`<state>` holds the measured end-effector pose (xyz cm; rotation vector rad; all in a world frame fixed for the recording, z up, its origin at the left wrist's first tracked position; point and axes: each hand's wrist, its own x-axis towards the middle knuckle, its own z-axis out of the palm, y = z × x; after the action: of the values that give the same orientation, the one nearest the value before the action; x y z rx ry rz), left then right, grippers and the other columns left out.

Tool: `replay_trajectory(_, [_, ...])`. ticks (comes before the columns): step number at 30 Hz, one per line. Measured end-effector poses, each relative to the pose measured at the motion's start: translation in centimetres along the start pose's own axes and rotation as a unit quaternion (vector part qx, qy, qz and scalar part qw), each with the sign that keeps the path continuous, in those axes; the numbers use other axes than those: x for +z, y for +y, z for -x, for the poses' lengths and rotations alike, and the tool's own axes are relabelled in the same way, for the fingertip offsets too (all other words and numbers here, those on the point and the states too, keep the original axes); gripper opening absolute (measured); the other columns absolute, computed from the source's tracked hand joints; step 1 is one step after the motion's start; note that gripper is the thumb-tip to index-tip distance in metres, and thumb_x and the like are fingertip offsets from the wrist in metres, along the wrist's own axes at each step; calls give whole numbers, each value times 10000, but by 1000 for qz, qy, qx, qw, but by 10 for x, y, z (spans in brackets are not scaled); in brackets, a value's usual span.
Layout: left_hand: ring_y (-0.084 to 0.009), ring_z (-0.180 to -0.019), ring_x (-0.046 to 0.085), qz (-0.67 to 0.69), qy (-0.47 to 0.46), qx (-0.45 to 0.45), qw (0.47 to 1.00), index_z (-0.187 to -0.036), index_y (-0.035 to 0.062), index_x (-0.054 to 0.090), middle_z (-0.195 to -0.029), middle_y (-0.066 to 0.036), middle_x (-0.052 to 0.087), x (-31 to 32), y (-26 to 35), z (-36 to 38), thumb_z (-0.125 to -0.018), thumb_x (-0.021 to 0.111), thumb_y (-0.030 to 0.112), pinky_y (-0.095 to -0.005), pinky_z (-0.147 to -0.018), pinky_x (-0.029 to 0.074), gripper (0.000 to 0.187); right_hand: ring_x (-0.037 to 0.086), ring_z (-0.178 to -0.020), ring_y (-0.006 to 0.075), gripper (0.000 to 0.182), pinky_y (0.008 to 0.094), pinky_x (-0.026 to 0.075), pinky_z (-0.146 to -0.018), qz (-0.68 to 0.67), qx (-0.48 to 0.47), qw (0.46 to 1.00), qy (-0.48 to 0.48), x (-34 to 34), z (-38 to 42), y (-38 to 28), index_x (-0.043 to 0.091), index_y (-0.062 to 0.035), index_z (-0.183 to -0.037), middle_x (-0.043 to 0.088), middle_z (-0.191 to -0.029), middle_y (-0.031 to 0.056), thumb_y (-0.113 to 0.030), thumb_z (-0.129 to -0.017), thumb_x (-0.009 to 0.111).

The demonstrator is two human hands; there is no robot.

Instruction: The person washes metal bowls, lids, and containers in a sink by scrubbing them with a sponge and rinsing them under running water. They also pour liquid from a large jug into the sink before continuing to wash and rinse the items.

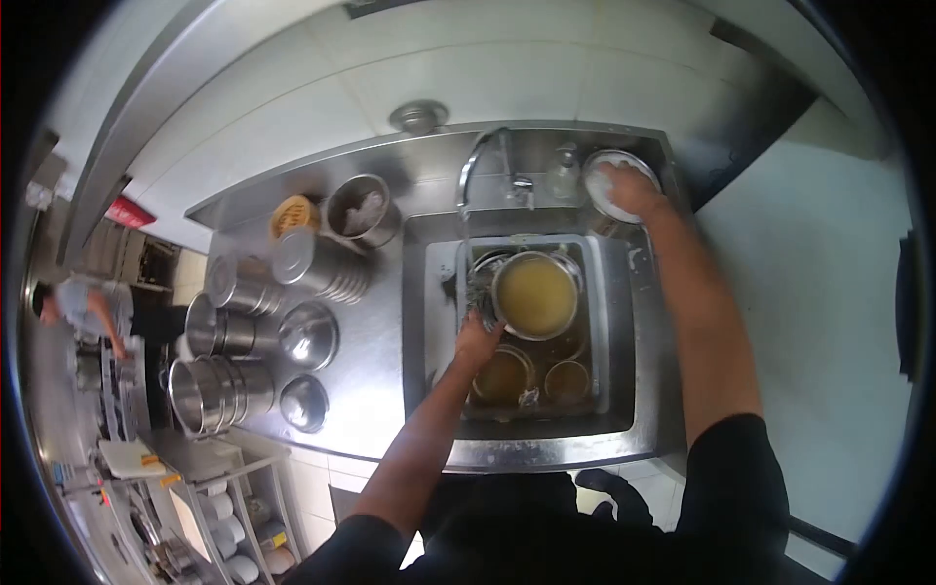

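My left hand (pixel 478 339) is over the left side of the sink, closed around a grey, stringy steel wool scourer (pixel 478 295). Right beside it a round metal pot (pixel 497 302) holds cloudy yellowish liquid. Water from the curved tap (pixel 466 180) runs down near the scourer. My right hand (pixel 630 187) reaches into a round metal container (pixel 606 224) at the sink's back right corner. White, foamy-looking contents (pixel 603 187) fill that container, and my fingertips are hidden there. More round vessels (pixel 566 381) lie in the brownish water in front of the pot.
Stacked steel pots (pixel 219 395) and two shiny domed pieces (pixel 308 334) occupy the left counter. Behind them stand a metal pot (pixel 363 210) and an orange perforated item (pixel 294 214). A pump bottle (pixel 563 174) is beside the tap. Another person (pixel 93 307) stands far left.
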<state>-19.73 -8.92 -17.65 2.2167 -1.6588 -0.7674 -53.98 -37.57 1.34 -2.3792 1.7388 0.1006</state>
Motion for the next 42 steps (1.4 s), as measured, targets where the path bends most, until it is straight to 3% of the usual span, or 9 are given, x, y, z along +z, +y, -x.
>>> replay_trajectory(8, [-312,-1207,651,-88,-151,-151,973,-1314,56,617,-1314,-197,652,24,50,-90,-876,687,475,-418,-1006,525,610,568,-1244,421,501,472,446,-1047,-256,144,917,269,-30,72,-28,502,-32,-1398,569,-1375,251,-263,-955,549])
replay_trajectory(13, [-311,-1051,723,-148,-186,-26,971,-1112,63,739,-1153,-158,732,9,66,-91,-929,590,225,-433,-893,582,286,563,-1215,262,446,375,408,-1043,-526,155,793,264,2,150,-91,514,-15,-1382,601,-1331,159,-287,-1028,527])
replay_trajectory(20, [-358,-1048,712,-189,-42,81,978,-1607,73,201,-1332,-276,609,-37,99,-66,-921,492,93,-462,-879,577,745,552,-1083,247,281,369,431,-939,-634,310,669,235,165,133,-153,546,8,-1108,593,-1117,131,-249,-995,544])
replay_trajectory(24, [-451,-1051,674,28,-85,20,996,-1534,17,334,-1245,-328,618,-112,79,-58,-921,545,199,-503,-897,556,674,610,-1006,318,310,433,475,-895,-575,232,748,235,192,59,-218,580,-33,-1090,631,-1065,162,-217,-871,700])
replay_trajectory(25, [-470,-1045,664,112,-109,-20,988,-1509,14,379,-1168,-337,649,-125,70,-60,-927,556,243,-507,-905,548,650,601,-984,363,318,458,477,-883,-428,199,846,247,177,47,-239,575,-30,-1083,623,-1056,177,-179,-843,723])
replay_trajectory(27, [-478,-1033,659,111,27,5,993,-1443,34,479,-1055,-314,685,-116,39,-79,-956,544,306,-514,-915,533,562,615,-946,404,297,477,492,-850,-378,83,852,353,185,25,-280,597,-31,-1125,635,-1035,202,-206,-902,687])
replay_trajectory(32, [-482,-1055,650,97,71,38,992,-1317,25,581,-1074,-309,683,-152,12,-116,-984,519,308,-523,-925,522,442,642,-964,395,216,490,521,-848,-321,-66,942,69,164,75,-307,670,-21,-1040,646,-1109,213,-170,-889,631])
replay_trajectory(35, [-478,-1025,663,45,18,52,997,-1268,9,602,-1053,-315,685,-160,14,-111,-993,521,299,-519,-913,531,408,622,-1061,392,256,489,516,-888,-17,-85,989,116,218,91,-250,650,-33,-1107,639,-1151,206,-155,-883,632])
replay_trajectory(42, [-444,-830,715,170,-177,-85,966,-1243,-1,610,-983,-285,706,-159,61,-72,-1013,527,356,-509,-829,567,432,598,-1111,400,394,510,500,-931,-278,43,951,130,152,55,-283,565,-63,-1264,649,-1152,202,-176,-892,628])
